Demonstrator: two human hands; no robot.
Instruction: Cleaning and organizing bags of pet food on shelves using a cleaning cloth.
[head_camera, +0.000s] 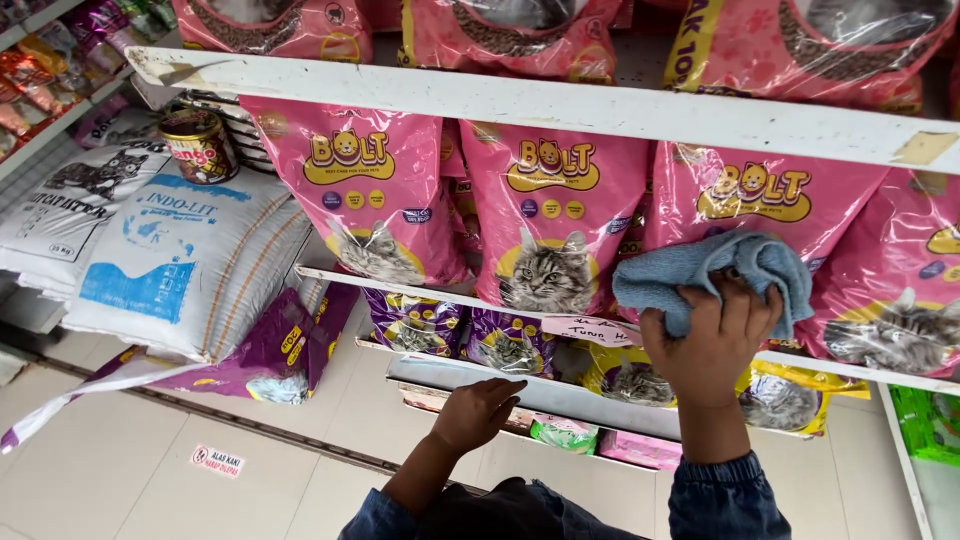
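My right hand (712, 340) is raised and presses a light blue cloth (715, 276) against a pink pet food bag (760, 205) with a cat picture, standing on a white shelf (560, 105). My left hand (478, 410) rests lower down on the edge of a grey lower shelf (560, 392), fingers loosely curled, holding nothing. More pink bags (555, 215) stand in a row to the left of the cloth.
Purple bags (420, 325) and a yellow bag (625, 375) sit on lower shelves. White sacks (185, 260) are stacked at left with a can (198, 145) on top. A purple bag (285, 350) leans on the tiled floor (120, 470). Green packs (925, 425) lie at right.
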